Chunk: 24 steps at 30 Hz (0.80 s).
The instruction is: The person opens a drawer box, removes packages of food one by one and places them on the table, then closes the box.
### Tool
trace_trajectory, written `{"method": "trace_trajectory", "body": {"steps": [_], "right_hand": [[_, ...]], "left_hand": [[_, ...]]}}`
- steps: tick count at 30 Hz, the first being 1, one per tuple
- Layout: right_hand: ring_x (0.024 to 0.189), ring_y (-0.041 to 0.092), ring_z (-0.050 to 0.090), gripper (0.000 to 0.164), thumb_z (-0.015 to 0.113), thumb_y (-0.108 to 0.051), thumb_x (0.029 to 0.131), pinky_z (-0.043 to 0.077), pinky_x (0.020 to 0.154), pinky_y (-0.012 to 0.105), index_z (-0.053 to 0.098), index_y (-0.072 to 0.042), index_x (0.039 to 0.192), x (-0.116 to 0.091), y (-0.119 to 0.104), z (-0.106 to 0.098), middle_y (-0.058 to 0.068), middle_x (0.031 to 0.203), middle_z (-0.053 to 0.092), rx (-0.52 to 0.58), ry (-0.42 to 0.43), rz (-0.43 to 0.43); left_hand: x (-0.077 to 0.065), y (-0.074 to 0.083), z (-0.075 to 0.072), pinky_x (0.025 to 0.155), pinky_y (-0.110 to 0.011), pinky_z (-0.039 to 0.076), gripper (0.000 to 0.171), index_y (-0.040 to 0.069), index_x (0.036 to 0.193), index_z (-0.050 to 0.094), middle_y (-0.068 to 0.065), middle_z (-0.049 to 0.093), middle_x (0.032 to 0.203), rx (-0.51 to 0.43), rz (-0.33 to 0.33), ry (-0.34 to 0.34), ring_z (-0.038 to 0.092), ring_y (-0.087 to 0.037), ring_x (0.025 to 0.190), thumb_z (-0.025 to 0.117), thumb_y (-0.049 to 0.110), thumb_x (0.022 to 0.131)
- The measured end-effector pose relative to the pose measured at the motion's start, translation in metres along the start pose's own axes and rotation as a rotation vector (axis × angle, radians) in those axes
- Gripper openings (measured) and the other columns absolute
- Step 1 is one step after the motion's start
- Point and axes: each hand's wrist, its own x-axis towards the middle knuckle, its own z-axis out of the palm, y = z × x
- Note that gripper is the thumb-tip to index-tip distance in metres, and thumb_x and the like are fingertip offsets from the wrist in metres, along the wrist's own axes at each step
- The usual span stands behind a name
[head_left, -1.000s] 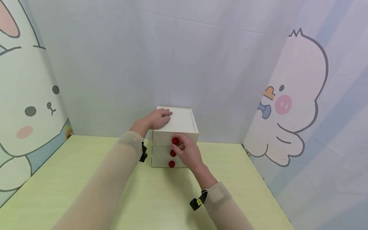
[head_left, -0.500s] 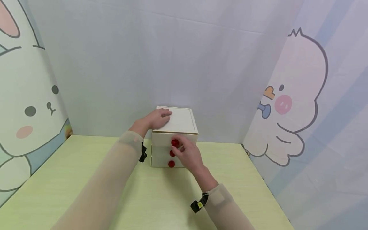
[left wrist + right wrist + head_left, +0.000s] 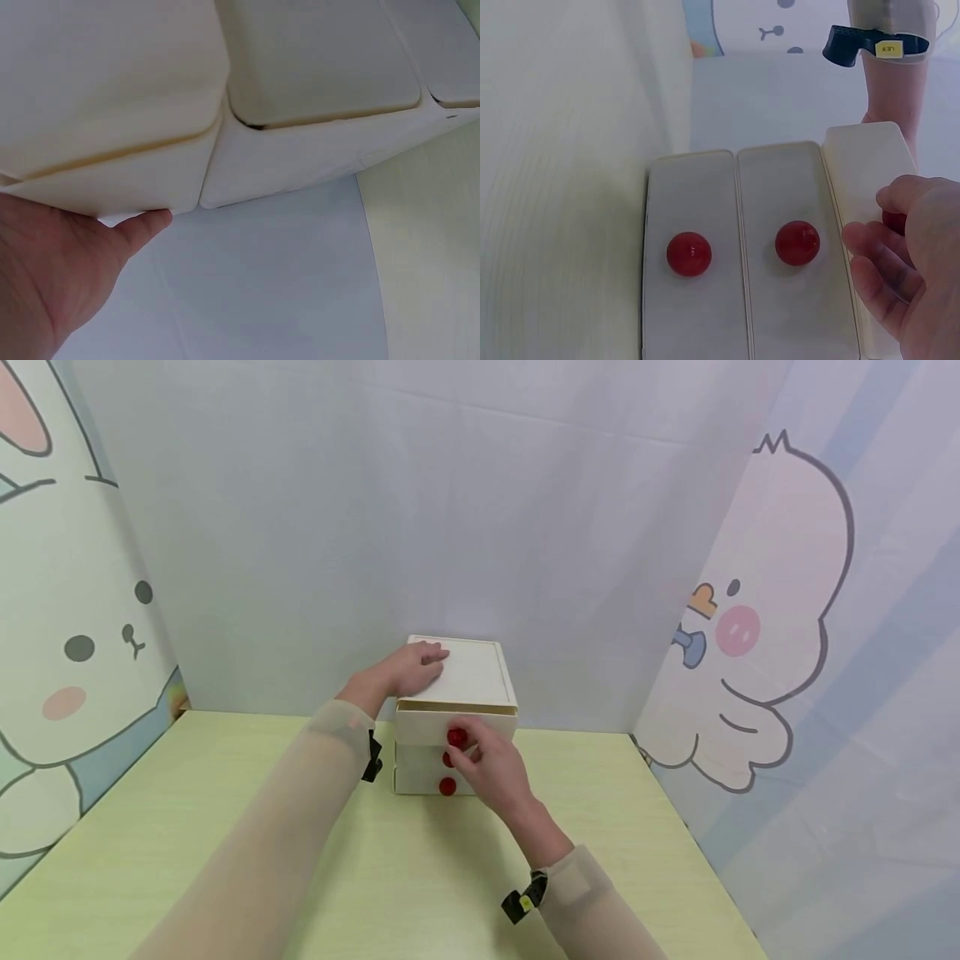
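A small white drawer cabinet [image 3: 476, 670] with three stacked drawers stands at the back of the table, each front bearing a round red knob. My left hand [image 3: 411, 670] rests on its top at the left side, fingers laid over the surface. With thumb and fingers my right hand [image 3: 491, 762] pinches the top drawer's knob [image 3: 457, 737]. That top drawer [image 3: 420, 727] is pulled out a little, and a narrow gap shows above its front. The middle knob [image 3: 797, 243] and the bottom knob [image 3: 689, 253] are on flush drawers. In the right wrist view the hand mostly covers the top knob.
The pale yellow-green table [image 3: 405, 877] spreads out before the cabinet. A plain light curtain [image 3: 480, 527] hangs right behind it. Side curtains carry a cartoon rabbit [image 3: 75, 610] at left and a cartoon chick [image 3: 780, 610] at right.
The top drawer has slid out slightly toward me, with my right hand moving back on its knob and a gap appearing under the cabinet top. My left hand has stayed in place.
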Motion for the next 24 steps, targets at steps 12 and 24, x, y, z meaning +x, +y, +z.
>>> {"method": "trace_trajectory", "body": {"steps": [12,24], "right_hand": [[0.079,0.013,0.071,0.030,0.083,-0.012,0.099,0.061,0.071,0.024,0.070,-0.016,0.125,-0.007,-0.004,0.001,0.001,0.103,0.076,-0.018,0.014,-0.025],[0.072,0.011,0.070,0.032,0.083,-0.013,0.099,0.060,0.067,0.023,0.070,-0.016,0.127,-0.013,-0.006,-0.002,0.001,0.102,0.077,-0.037,0.021,-0.053]], "left_hand": [[-0.002,-0.001,0.000,0.140,-0.055,0.017,0.058,0.014,0.170,0.043,-0.013,0.025,0.183,-0.010,-0.007,-0.008,0.017,-0.035,0.172,0.036,0.035,0.116],[0.002,-0.004,0.001,0.140,-0.055,0.017,0.059,0.015,0.170,0.044,-0.011,0.028,0.183,-0.002,0.005,-0.005,0.017,-0.034,0.172,0.036,0.036,0.115]]}}
